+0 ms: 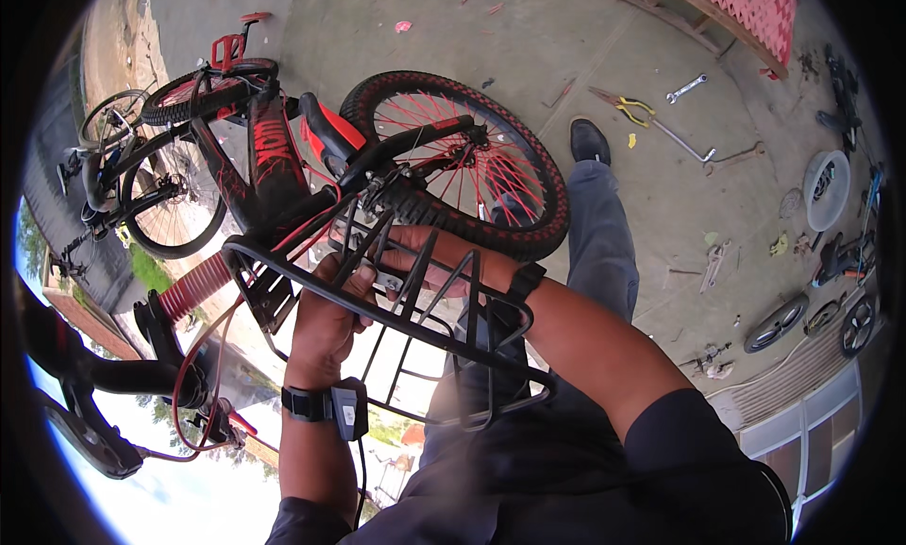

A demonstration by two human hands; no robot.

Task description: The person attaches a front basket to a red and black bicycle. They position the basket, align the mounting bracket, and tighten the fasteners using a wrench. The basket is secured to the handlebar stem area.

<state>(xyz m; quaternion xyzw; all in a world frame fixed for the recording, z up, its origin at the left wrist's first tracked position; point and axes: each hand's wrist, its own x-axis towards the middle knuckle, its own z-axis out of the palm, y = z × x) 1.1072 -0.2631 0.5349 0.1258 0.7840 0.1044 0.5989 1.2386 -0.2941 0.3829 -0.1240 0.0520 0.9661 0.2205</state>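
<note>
A black metal-rod bicycle carrier (425, 325) sits before me, at the head tube of a black and red bicycle (272, 145). My left hand (329, 318) reaches up beside its bars and pinches a small metal bracket (388, 282) with a hole in it between thumb and finger. Behind the carrier's bars, my right hand (410, 251) is at the same bracket, close to the bicycle's front tyre (453, 223). The bars partly cover its fingers, so its grip is unclear. A red brake cable (311, 235) runs past the carrier's left end.
On the concrete floor lie yellow-handled pliers (626, 106), a combination wrench (686, 89), a bent-ended wrench (683, 140) and other tools. A white basin (827, 191) holds dark parts at the right. Another bicycle (170, 198) stands at the left. A wooden-framed pink seat (743, 14) is at the top right.
</note>
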